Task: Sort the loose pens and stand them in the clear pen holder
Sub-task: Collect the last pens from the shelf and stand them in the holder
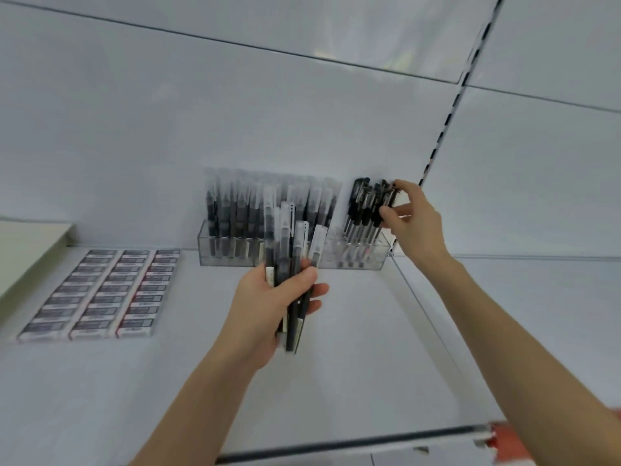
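At the rear edge of the white shelf stands the clear acrylic pen holder; right hand pinches black-capped pens in its right end, left hand grips a bundle of clear-capped black pens before it.

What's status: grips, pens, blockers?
Left grip holds a bundle of clear-capped pens. Right grip pinches black pens standing at right end of clear pen holder. Small boxes lie left, apart from holder.
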Motion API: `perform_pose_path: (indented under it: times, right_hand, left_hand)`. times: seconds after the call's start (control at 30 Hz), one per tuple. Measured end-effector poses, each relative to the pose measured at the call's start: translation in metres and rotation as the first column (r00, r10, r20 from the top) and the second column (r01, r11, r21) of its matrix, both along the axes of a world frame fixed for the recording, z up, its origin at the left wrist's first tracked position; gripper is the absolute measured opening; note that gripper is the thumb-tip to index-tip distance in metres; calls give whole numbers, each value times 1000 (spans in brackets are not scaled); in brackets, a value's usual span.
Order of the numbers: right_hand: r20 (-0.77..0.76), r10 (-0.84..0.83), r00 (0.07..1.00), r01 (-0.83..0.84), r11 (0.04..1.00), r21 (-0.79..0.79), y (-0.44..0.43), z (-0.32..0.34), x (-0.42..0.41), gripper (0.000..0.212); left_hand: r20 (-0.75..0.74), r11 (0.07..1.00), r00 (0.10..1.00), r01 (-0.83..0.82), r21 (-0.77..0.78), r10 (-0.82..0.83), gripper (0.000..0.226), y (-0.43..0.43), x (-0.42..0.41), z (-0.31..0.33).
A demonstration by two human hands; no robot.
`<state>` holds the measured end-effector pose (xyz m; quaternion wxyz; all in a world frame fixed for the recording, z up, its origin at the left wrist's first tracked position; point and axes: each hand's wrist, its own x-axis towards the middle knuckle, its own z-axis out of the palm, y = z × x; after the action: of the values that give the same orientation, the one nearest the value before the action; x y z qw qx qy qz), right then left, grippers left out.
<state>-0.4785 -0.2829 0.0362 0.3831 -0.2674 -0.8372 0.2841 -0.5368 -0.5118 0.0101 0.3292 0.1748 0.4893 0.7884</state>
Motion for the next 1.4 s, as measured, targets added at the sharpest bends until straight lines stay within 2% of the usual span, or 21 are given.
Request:
perform_pose_path:
  times: [0.07,0.17,0.2,0.27,0.4,0.47,0.57,0.63,0.73,0.8,0.93,1.03,1.13,1.27,1.33,1.4]
  right_hand:
    - [-111,-23,994,22,1000,-8,-18,3,9,38]
    - [-266,115,957,-153,980,-127,-55,12,20,10]
    - [-259,195,946,-241,957,-159,-67,16,22,4]
    - [-205,353,913,-393,895,-210,-85,21,24,4]
    - [-132,480,867,-497,827,-261,-91,23,25,4]
    - [-169,432,886,-463,844,-271,-79,25,27,6]
    - [-355,203,913,-319,896,-308,-52,33,28,5]
    - [-398,95,912,-211,942,-259,-38,38,22,3]
    - [-405,60,912,-125,983,-137,-27,43,4,5]
    - [-380,79,921,-111,992,-64,-25,46,-10,6]
    - [-236,125,964,-113,991,66,-25,48,-33,22]
    - [-147,162,976,-141,980,141,-25,46,-41,23]
    - [-46,194,980,-184,968,171,-28,40,-48,22]
    - [180,222,958,-250,956,156,-33,26,-54,29]
    - [214,231,949,-262,956,131,-36,25,-52,36]
    - [159,208,965,-231,962,143,-39,26,-45,39]
  left_hand:
    - [13,1000,1000,10,20,-10,10,-3,-2,0]
    - [16,999,999,29,42,-30,10,-4,-1,1]
    - [13,998,999,37,45,-38,10,-3,1,1]
    - [2,998,999,51,45,-51,9,0,6,1]
    - [-31,998,998,56,20,-55,9,3,12,-2]
    - [-37,1000,999,8,1,-8,6,2,11,-4]
    - [-16,995,996,-88,-38,87,6,-3,4,-8]
    - [-37,990,993,-118,-77,115,4,-5,1,-8]
    - [-82,987,990,-125,-102,117,4,-4,2,-8]
    - [-89,988,990,-121,-101,112,5,-4,2,-8]
    - [-79,991,993,-95,-95,87,12,-6,0,-7]
    - [-86,991,992,-97,-91,89,14,-9,0,-8]
    - [-60,990,990,-132,-54,128,14,-11,-1,-9]
    - [-34,991,991,-132,-22,131,14,-12,-2,-7]
    - [-34,992,992,-125,-19,124,13,-13,-1,-6]
    - [-36,993,992,-119,-14,118,12,-14,0,-6]
